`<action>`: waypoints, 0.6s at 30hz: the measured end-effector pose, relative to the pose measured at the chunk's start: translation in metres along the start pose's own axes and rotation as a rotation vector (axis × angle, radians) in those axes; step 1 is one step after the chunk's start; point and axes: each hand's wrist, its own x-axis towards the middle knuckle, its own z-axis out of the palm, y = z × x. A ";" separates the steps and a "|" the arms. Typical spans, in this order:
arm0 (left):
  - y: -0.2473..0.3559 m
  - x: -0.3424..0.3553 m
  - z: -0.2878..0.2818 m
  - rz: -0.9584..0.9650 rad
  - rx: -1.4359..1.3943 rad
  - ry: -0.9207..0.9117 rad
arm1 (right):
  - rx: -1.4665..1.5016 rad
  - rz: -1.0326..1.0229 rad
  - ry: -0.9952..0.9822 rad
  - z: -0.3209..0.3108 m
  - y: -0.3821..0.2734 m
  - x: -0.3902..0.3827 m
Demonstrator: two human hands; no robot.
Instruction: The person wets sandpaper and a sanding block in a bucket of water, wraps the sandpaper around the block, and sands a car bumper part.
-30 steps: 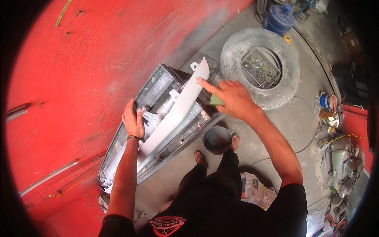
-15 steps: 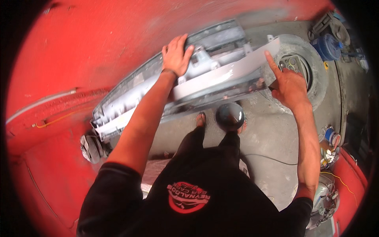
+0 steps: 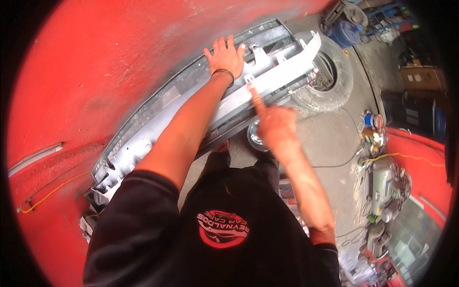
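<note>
Left wall (image 3: pixel 105 62): red, rough, grey-smudged in patches; pale tube (image 3: pixel 36 160) and thin yellow cord (image 3: pixel 57 188) low on it. Floor (image 3: pixel 342 143): grey, scuffed, dark cable (image 3: pixel 332 166) across it. Right: second red wall section (image 3: pixel 423 179); cardboard box (image 3: pixel 420 78) beyond, dimly lit.

Brt glare on white strip (image 3: pixel 290 66), fisheye edges v. dk.

The panel (image 3: pixel 287 69) is long, narrow and pale grey-white, with a smooth, bright face and several small tabs along its far edge. It lies lengthwise on a scuffed stand (image 3: pixel 267 37), slanting from lower left to upper right, its middle partly hidden.
</note>
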 end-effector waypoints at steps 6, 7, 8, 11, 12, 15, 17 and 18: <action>-0.030 0.024 -0.010 0.060 -0.213 -0.137 | 0.132 -0.166 -0.055 0.028 -0.183 -0.050; -0.053 0.029 -0.019 0.160 -0.323 -0.154 | 0.121 -0.163 -0.032 0.020 -0.182 -0.052; -0.079 0.030 -0.028 0.258 -0.428 -0.168 | 0.109 -0.164 -0.009 0.013 -0.169 -0.051; -0.131 -0.020 -0.086 0.344 -0.343 -0.092 | 0.069 0.026 0.010 0.006 -0.129 -0.048; -0.161 -0.036 -0.098 0.416 -0.299 -0.033 | 0.079 0.090 -0.015 0.003 -0.116 -0.044; -0.240 -0.118 -0.145 0.433 -0.363 0.018 | 0.086 0.070 0.000 0.002 -0.096 -0.043; -0.275 -0.177 -0.175 0.346 -0.346 0.000 | 0.104 0.053 0.010 -0.004 -0.104 -0.041; -0.286 -0.201 -0.181 0.273 -0.314 -0.033 | 0.141 0.063 0.017 -0.003 -0.108 -0.040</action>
